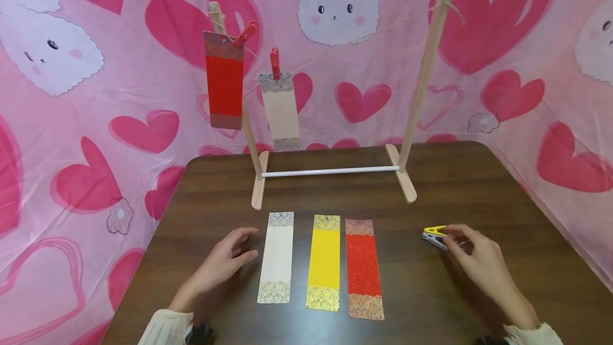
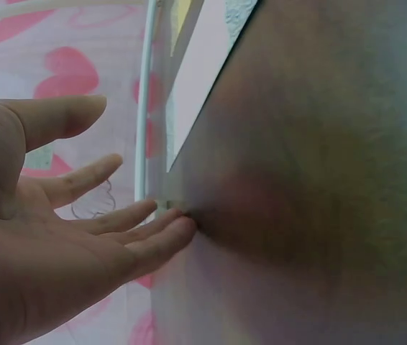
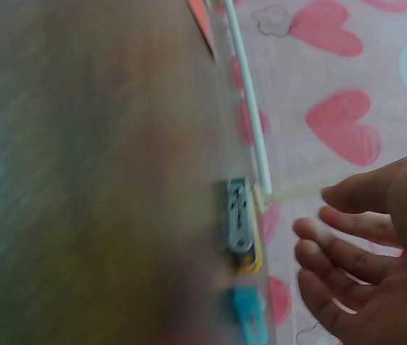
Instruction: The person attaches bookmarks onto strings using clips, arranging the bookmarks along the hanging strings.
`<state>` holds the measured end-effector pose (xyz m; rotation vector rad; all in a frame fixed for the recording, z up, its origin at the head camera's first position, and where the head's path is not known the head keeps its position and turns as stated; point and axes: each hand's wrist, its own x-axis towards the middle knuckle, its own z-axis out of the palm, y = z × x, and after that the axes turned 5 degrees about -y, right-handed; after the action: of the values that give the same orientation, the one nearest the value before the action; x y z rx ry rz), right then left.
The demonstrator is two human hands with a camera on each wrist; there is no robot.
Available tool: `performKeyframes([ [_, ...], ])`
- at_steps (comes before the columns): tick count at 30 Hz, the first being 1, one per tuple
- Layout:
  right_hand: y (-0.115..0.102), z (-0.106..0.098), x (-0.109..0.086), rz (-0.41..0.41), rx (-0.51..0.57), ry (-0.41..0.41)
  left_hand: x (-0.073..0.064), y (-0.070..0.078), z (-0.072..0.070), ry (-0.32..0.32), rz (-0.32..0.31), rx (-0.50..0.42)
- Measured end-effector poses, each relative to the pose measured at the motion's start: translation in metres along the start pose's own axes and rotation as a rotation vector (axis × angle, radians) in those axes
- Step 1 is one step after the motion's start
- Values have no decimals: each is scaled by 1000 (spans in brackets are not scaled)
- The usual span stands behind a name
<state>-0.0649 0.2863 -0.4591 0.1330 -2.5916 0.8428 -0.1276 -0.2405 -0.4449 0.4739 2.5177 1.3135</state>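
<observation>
Yellow clip (image 1: pixel 433 229) and grey clip (image 1: pixel 435 240) lie just left of the relaxed, empty right hand (image 1: pixel 485 260), the nearer one, lengthwise toward it.

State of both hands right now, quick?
Left grip: open, holding nothing, beside the white card.
Right grip: open, holding nothing, near the gray clip and yellow clip.
</observation>
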Motion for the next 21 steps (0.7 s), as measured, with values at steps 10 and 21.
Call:
performKeyframes([
  [10, 17, 8, -16, -12, -64, -37, -1, -5, 4, 6, -43, 16],
  [21, 19, 11, -15, -10, -58, -18, 36, -2, 14, -18, -9, 162],
])
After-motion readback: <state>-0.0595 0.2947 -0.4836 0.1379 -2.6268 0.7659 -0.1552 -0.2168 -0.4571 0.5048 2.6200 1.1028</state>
